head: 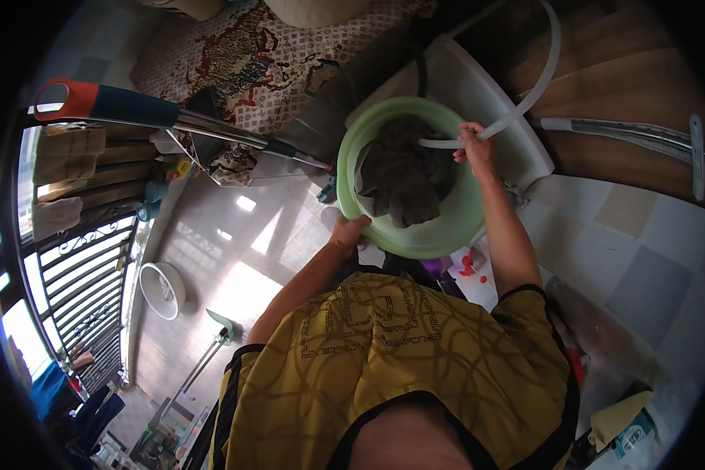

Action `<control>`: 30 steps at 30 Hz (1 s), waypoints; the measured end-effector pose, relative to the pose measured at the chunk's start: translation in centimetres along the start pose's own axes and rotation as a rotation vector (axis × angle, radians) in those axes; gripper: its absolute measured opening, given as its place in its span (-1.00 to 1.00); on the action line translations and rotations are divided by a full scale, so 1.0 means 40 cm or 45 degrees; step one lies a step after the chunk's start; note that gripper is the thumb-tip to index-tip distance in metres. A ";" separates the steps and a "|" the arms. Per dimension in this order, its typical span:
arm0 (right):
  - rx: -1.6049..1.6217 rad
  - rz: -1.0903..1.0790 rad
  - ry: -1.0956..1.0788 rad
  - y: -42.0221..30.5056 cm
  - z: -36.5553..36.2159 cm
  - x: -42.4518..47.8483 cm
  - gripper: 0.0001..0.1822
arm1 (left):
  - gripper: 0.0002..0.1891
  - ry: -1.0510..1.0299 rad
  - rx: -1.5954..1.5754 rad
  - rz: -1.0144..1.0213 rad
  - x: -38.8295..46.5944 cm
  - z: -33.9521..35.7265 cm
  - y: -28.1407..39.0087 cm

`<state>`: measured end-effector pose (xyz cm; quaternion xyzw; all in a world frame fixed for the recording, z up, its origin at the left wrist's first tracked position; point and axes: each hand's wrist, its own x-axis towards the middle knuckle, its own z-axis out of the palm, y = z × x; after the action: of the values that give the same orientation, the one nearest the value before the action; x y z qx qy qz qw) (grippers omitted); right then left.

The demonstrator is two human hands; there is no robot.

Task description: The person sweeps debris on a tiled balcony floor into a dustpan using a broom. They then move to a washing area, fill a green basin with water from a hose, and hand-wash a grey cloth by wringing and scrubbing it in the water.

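Observation:
A round pale green plastic basin [429, 244] is in front of me, over the near corner of a white sink [526, 138]. Dark grey-brown cloth [402, 182] lies bunched inside it. My left hand [348, 231] grips the basin's rim at the lower left. On the opposite side, my right hand [476, 150] holds a translucent white hose [531, 100] near its end. The hose's open end points into the basin, above the cloth. Whether water flows from it I cannot tell. From my right hand the hose loops up past the sink's far side.
A telescopic pole with an orange and blue handle [117, 106] slants in from the left, its lower end near the basin. On the tiled floor stand a white bucket [162, 291] and a green dustpan or squeegee [226, 329]. Patterned cloth [305, 59] covers a surface behind. Barred railings [88, 282] line the left.

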<state>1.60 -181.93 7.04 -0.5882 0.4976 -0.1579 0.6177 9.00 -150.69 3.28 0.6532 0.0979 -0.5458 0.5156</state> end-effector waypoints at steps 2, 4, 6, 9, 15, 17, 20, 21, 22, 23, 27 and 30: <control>0.002 0.011 0.014 0.016 -0.016 -0.004 -0.80 | -0.64 -0.049 0.077 -0.060 0.000 -0.006 0.002; 0.020 -0.002 0.042 0.029 -0.027 -0.002 -0.80 | -0.64 -0.056 0.055 -0.036 -0.010 0.000 0.012; 0.037 -0.025 0.075 0.033 -0.030 0.001 -0.81 | -0.64 -0.058 0.041 -0.032 -0.014 0.003 0.015; 0.035 -0.065 0.105 0.026 -0.031 0.007 -0.81 | -0.65 -0.061 0.030 -0.041 -0.009 0.001 0.012; -0.090 -0.122 0.079 0.023 -0.101 -0.001 -0.82 | -0.66 -0.030 0.024 -0.052 -0.014 0.014 0.018; -0.128 -0.108 0.120 0.029 -0.137 -0.004 -0.81 | -0.65 -0.052 0.030 -0.041 -0.007 0.006 0.010; -0.122 -0.048 0.118 0.022 -0.160 -0.034 -0.81 | -0.64 -0.043 -0.002 -0.032 -0.015 0.008 0.010; -0.106 -0.019 0.117 0.023 -0.168 -0.044 -0.81 | -0.64 -0.053 0.000 -0.027 -0.017 0.010 0.012; -0.091 -0.002 0.090 0.030 -0.168 -0.052 -0.80 | -0.64 -0.063 0.002 -0.022 -0.018 0.012 0.013; -0.081 0.007 0.059 0.035 -0.163 -0.060 -0.79 | -0.64 -0.072 0.003 -0.017 -0.018 0.013 0.013; -0.057 0.040 -0.043 0.036 -0.137 -0.082 -0.78 | -0.65 -0.064 0.017 -0.027 -0.005 0.008 0.004; -0.070 0.031 -0.044 0.027 -0.139 -0.085 -0.79 | -0.65 -0.072 0.007 -0.034 -0.008 0.013 0.012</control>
<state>-4.80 -182.16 8.59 -0.6016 0.4981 -0.1264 0.6116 8.88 -151.18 3.89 0.6374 0.0905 -0.5713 0.5090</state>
